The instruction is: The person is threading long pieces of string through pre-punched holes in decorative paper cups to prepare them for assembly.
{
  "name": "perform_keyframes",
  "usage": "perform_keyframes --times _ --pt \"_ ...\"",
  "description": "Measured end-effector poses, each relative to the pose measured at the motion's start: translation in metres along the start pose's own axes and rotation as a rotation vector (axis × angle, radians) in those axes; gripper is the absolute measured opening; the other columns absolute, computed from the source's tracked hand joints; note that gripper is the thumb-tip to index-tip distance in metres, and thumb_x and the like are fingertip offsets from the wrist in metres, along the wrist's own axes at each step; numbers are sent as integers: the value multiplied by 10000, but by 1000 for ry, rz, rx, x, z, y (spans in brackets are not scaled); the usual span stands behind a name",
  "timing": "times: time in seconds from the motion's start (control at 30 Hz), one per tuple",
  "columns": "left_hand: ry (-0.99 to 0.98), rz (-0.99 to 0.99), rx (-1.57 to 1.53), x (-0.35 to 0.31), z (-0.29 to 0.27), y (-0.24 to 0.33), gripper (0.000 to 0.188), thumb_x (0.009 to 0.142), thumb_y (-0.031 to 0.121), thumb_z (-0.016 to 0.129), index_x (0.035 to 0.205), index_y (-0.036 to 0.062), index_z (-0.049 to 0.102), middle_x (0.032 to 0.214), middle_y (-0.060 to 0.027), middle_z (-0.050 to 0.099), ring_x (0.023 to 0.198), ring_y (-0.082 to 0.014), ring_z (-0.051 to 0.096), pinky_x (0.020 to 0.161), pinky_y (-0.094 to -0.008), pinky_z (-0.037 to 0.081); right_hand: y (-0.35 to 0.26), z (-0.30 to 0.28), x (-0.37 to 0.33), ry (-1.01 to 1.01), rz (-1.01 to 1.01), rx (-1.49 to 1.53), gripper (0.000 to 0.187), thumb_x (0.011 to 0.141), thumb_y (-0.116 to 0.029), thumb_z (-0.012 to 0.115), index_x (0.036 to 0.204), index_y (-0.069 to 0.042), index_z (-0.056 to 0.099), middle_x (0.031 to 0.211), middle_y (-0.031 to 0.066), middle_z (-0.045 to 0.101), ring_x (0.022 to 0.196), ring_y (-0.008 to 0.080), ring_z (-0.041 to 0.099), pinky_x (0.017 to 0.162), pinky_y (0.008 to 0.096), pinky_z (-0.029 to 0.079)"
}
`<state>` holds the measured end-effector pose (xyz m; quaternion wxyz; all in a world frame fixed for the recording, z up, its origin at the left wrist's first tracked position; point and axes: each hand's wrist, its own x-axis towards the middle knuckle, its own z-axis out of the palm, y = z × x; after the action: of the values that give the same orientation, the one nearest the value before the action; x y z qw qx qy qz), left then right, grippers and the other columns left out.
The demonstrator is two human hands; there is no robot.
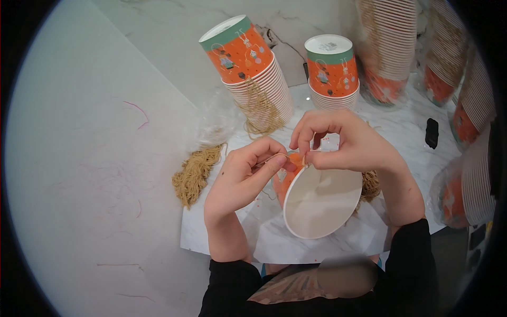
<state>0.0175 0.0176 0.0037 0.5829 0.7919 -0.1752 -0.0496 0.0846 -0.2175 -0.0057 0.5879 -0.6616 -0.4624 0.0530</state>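
Note:
A large paper bucket [323, 206], white inside and orange outside, lies tilted on the table with its mouth toward me. My left hand [245, 174] is closed in a pinch on a thin tan string [278, 155] beside the bucket's upper left rim. Thumb and fingers of my right hand [351, 142] pinch together at the same spot on the rim, where a short bit of the string shows. Exactly how the string meets the rim is hidden by my fingertips.
The marble-patterned table [274, 238] holds a tan string bundle [195, 177] at left and a brown one [371, 186] behind the bucket. Beyond stand a leaning bucket stack [259, 79], a shorter stack [332, 71] and bagged stacks [388, 47]. A small black object [432, 133] lies right.

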Motion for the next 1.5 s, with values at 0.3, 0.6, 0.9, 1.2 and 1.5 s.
perform_keyframes --times 0.3,0.6,0.9,1.2,1.5 --pt "34 -15 -2 0 5 -6 107 1008 99 609 1047 0 622 889 -13 715 660 -4 508 546 -185 366 4 1 3 94 258 208 48 861 -38 677 886 2 687 807 -8 689 742 43 619 690 213 491" --pt "214 67 300 0 5 2 131 888 111 760 969 27 699 787 73 587 584 -12 285 529 -202 251 1 7 1 113 227 -76 97 841 -52 684 878 38 696 756 39 668 702 78 620 650 247 493" --pt "254 69 52 8 12 -8 120 882 77 778 946 8 703 775 73 620 604 28 358 521 -165 257 -5 8 -4 97 93 -197 123 834 -80 696 893 27 698 757 98 670 685 172 640 627 299 498" --pt "170 -20 -183 18 13 -11 165 848 -1 799 970 -26 691 889 -63 740 737 -8 617 606 -135 452 -1 4 -4 71 35 -254 131 841 -82 693 928 14 710 836 120 695 736 244 660 657 330 510" --pt "125 -69 -233 20 7 -17 279 831 -38 770 1093 -23 675 882 -55 743 656 24 564 559 -135 384 -4 4 -5 107 65 -215 145 834 -54 686 961 17 693 789 117 694 720 212 684 675 317 538"
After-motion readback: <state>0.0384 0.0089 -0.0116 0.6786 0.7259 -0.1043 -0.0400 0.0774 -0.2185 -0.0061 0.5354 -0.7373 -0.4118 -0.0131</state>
